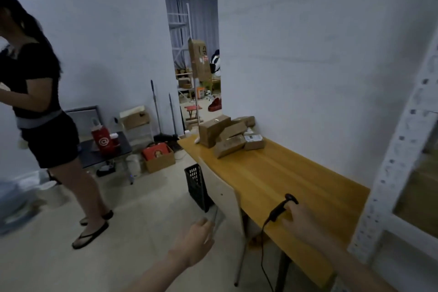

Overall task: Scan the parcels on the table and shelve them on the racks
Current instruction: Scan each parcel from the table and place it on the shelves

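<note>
Several brown cardboard parcels [227, 134] are piled at the far end of the wooden table [272, 173]. Near the table's front edge lies a black barcode scanner [282, 206], its cable hanging off the edge. My right hand [301, 220] grips the scanner's handle, thumb and fingers curled round it. Left of the table, over the floor, my left hand [196, 242] holds a thin grey flat item [215, 217], too blurred to identify. A white metal rack [400, 149] stands at the right, right beside the table's near end.
A pale chair [222, 194] is pushed against the table's left side, with a black plastic basket [196, 187] behind it. A person in black [47, 111] stands on the left. Boxes, a red bag and brooms line the far wall by a doorway.
</note>
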A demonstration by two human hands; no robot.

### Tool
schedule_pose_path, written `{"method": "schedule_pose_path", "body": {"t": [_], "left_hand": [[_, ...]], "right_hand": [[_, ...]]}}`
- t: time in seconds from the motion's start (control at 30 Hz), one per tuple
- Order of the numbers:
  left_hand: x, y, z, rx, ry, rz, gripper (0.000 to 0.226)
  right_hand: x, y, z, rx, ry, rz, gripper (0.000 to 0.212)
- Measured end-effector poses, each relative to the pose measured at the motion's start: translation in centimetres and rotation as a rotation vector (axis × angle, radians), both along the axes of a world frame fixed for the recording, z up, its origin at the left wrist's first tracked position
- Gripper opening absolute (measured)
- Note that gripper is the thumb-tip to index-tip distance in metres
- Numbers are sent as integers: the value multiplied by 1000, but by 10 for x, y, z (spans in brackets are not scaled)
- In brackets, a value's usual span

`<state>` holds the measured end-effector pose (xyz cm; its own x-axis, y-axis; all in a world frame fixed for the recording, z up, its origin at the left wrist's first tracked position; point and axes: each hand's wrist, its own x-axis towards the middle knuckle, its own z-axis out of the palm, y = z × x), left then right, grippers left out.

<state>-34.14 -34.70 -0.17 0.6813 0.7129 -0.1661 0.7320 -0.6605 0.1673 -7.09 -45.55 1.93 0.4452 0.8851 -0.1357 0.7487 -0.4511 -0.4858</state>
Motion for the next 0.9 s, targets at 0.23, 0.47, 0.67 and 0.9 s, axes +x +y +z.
{"method": "schedule_pose_path", "body": {"t": [0.23,0.47,0.67,0.9], "left_hand": [[-20,89,6,62,-50,5,47],[29,188,-11,22,-56,-45,49],[91,303,-9,17,-67,-70,48],[148,415,-5,43,-8,-67,45]], "right_hand": [[-38,98,-19,-47,126,-45,34],[-11,201,-39,-59,133,-94,41],[33,311,-43,-12,178,-109,25],[73,418,-58,-15,138,-145,18]]}}
